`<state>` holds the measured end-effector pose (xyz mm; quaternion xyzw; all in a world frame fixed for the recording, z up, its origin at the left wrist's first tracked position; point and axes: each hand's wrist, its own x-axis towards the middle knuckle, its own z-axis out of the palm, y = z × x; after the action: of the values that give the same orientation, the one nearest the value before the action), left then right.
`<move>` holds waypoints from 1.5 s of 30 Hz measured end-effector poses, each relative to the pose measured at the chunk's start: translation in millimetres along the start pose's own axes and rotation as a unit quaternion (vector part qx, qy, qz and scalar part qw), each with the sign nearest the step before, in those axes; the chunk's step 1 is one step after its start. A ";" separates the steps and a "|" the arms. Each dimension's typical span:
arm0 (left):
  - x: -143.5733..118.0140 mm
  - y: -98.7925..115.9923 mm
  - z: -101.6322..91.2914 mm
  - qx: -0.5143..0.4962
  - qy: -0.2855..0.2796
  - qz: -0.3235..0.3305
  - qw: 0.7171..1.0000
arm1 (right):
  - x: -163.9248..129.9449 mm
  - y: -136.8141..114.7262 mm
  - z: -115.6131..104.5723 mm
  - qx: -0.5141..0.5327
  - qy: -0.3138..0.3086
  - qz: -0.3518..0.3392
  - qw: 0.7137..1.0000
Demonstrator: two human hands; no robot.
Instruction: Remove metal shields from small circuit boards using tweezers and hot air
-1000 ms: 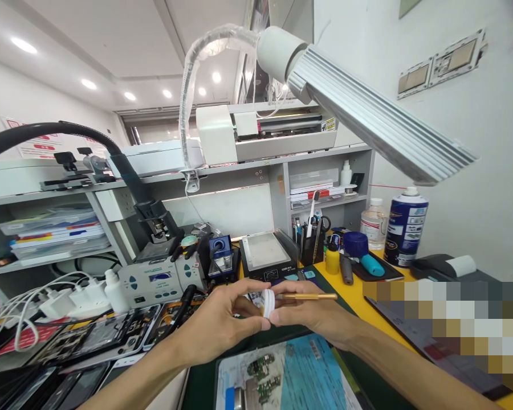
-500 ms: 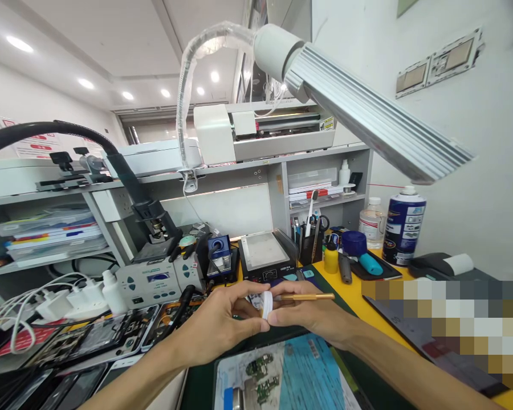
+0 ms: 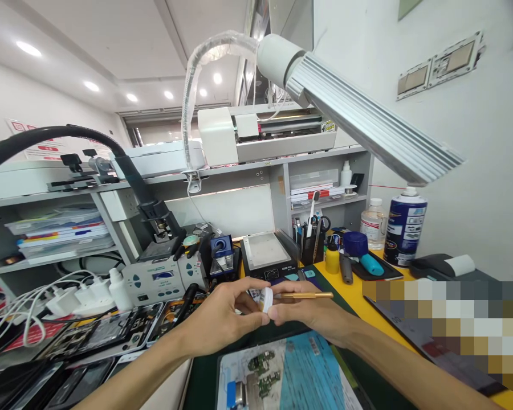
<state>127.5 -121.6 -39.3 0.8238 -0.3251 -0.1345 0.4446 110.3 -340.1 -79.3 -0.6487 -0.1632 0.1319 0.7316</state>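
Head view: left hand (image 3: 216, 322) pinches small white jar (image 3: 266, 300) — right hand (image 3: 312, 316) touching it. Right also clamps brass tool (image 3: 308, 295), long axis pointing right, away from jar.

two hands (image 3: 222, 319), one jar (image 3: 265, 300) (white), one lamp (image 3: 367, 122)

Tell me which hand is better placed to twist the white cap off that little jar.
Probably the right hand: its fingers sit on the white cap, though it also holds the brass tool. The left hand grips the jar body behind.
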 end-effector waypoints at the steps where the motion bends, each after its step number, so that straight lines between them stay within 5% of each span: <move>1: 0.1 1.1 -1.7 0.006 0.003 0.003 1.000 | -0.2 -1.0 -1.1 -0.002 0.002 -0.001 1.000; 12: -42.8 10.4 -50.0 0.131 0.049 -0.054 0.989 | 8.0 -1.6 -19.0 0.077 0.161 0.048 0.983; 19: -97.7 -2.4 -64.6 0.321 0.011 -0.117 0.940 | 6.1 -0.7 -15.6 0.070 0.187 0.038 0.979; 25: -116.1 -19.0 -58.2 0.328 -0.011 -0.166 0.930 | 6.2 0.7 -11.3 0.066 0.182 0.033 0.981; 35: -98.8 -21.4 -20.7 0.364 -0.037 -0.092 0.926 | 8.5 -5.4 -13.1 0.064 0.205 0.065 0.974; 45: -95.1 -25.2 -19.5 0.379 -0.025 -0.093 0.921 | 8.4 -8.6 -9.9 0.055 0.217 0.073 0.972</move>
<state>76.4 -36.8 -55.3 0.9534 -0.2848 -0.0631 0.0766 121.9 -346.7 -71.2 -0.6310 0.0548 0.0493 0.7723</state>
